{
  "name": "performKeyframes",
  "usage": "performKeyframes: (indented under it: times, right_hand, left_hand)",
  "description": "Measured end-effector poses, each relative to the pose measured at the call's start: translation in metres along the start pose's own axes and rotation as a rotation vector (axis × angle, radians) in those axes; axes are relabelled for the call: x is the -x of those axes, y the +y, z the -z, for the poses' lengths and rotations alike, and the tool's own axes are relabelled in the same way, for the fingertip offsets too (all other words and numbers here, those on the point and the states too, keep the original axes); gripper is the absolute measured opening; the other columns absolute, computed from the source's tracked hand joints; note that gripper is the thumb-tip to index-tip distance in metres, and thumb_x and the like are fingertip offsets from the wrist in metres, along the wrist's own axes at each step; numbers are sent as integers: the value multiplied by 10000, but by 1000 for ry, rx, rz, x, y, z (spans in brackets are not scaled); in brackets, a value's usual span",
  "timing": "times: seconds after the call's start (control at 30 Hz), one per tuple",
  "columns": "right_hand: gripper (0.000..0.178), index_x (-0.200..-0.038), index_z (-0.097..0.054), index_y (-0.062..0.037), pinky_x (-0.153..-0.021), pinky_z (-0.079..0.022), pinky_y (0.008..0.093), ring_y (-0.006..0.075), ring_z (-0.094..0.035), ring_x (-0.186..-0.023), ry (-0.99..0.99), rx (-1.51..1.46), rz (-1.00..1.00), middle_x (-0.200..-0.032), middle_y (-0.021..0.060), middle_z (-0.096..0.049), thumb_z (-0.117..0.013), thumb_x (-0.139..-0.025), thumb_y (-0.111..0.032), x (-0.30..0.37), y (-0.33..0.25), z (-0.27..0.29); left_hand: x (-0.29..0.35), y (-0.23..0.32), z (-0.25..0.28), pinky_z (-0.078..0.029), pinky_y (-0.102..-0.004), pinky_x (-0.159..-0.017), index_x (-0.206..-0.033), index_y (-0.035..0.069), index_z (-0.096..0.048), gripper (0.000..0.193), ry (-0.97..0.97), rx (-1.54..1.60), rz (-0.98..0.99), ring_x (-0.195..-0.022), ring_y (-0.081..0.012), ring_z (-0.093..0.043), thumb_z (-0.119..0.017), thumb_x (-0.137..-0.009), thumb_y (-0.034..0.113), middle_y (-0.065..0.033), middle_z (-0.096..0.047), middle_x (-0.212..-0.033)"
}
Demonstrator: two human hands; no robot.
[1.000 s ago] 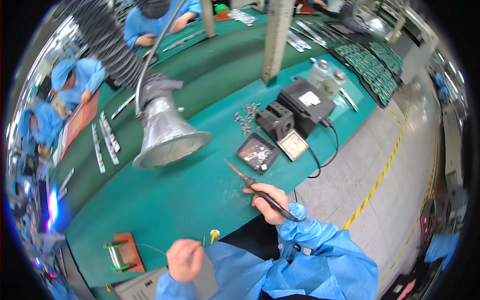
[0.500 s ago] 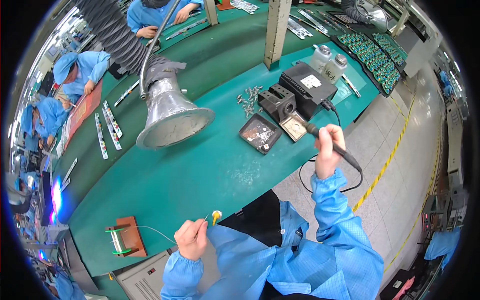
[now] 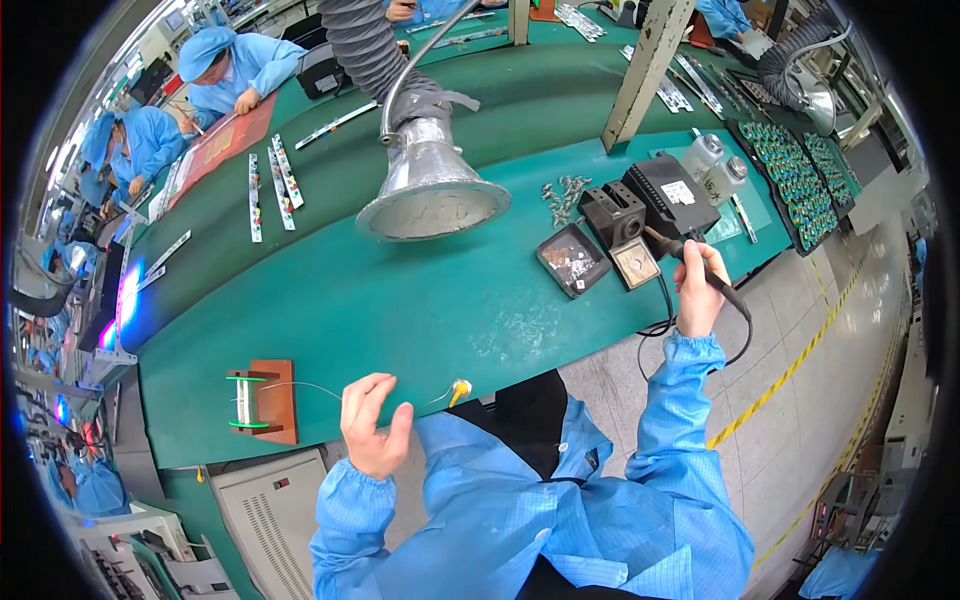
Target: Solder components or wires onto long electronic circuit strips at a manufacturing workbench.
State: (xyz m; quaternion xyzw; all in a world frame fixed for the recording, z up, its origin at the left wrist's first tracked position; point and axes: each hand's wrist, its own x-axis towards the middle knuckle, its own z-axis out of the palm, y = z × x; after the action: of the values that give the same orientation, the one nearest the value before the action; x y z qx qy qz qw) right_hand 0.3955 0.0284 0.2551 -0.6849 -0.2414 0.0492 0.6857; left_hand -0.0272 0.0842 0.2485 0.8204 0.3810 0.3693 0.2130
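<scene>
My right hand [image 3: 700, 290] grips a soldering iron [image 3: 669, 244] by its dark handle. The iron's front end is beside the black iron holder [image 3: 612, 213] and the square sponge tray [image 3: 636, 263]. Low over the table's near edge, my left hand [image 3: 372, 425] has its thumb and fingers apart. Thin solder wire [image 3: 308, 385] runs from a spool [image 3: 245, 401] on a brown wooden stand [image 3: 274, 402] toward this hand and passes behind it. The wire's free end shows to the right of the hand, near a yellow-and-white plug [image 3: 460, 390] at the table edge.
A metal fume hood [image 3: 432, 190] hangs over the green table [image 3: 400, 310]. To the right are a black tray [image 3: 574, 260], a black soldering station [image 3: 672, 195], two bottles [image 3: 728, 178] and circuit boards [image 3: 785, 180]. Several component strips [image 3: 279, 185] lie at the far left. Co-workers [image 3: 225, 75] sit beyond.
My left hand has gone from a pinch on the solder wire to spread fingers. My right hand has brought the iron to the holder's side. The whole view has shifted.
</scene>
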Motion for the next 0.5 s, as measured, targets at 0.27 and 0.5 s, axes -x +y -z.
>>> performKeyframes:
  times: [0.27, 0.5]
  right_hand:
    - [228, -964, -650, -37, -435, -316, 204, 42, -454, -508, -135, -17, -116, -644, 15, -601, -655, -867, -244, -7, 17, -23]
    - [356, -1277, -492, -149, -414, -278, 152, 33, -401, -547, -297, -625, -543, -1085, 70, -616, -545, -946, -268, -4, 63, -34]
  left_hand:
    - [6, -42, 50, -353, -415, -1001, -1187, -37, -539, 389, 496, -423, 83, -1161, -331, -475, -619, -822, 74, -184, -517, -1219]
    - [27, -135, 126, -327, -424, -1026, -1230, -4, -525, 481, 588, -759, 311, -1200, -335, -434, -667, -827, 217, -194, -482, -1256]
